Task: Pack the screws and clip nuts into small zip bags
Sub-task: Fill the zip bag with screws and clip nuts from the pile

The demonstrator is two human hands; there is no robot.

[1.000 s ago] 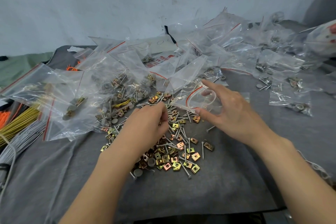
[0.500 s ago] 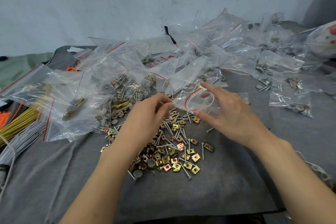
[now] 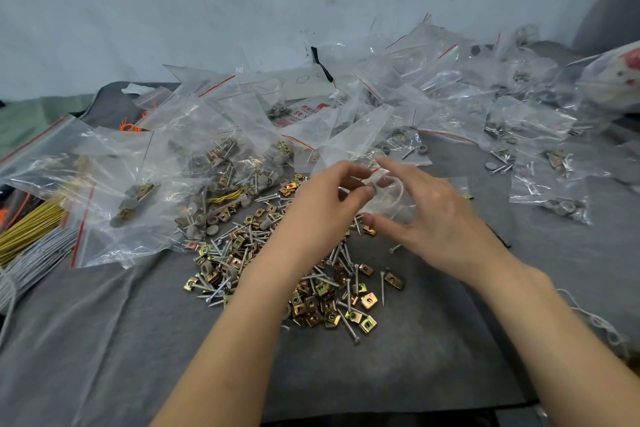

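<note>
Pinching a small grey piece [image 3: 369,191] between thumb and forefinger of the left hand [image 3: 322,208], other fingers curled in, right at the mouth of the bag [image 3: 394,199]. Too small to call as screw, nut or anything else. Gripping that bag with the right hand [image 3: 429,222], forefinger stretched over the top edge, thumb hooked under the lower one. Spreading its mouth into a wide round opening toward the left hand. Clear plastic, a streak of red at the lip, held over the far edge of the heap. Directly below both hands, loose on the grey cloth [image 3: 450,340]: screws [image 3: 348,322] and clip nuts [image 3: 369,300], all mixed in one heap, with a few grey discs [image 3: 214,229] among them. Beyond and to the left, filled bags [image 3: 214,166] lying overlapped, with nuts and discs visible inside. More bags off to the right, well apart from the heap. Far left, at the edge of view: yellow wires [image 3: 27,229] beside grey wires [image 3: 38,260]. Behind it all, a scuffed pale wall [image 3: 207,10].
</note>
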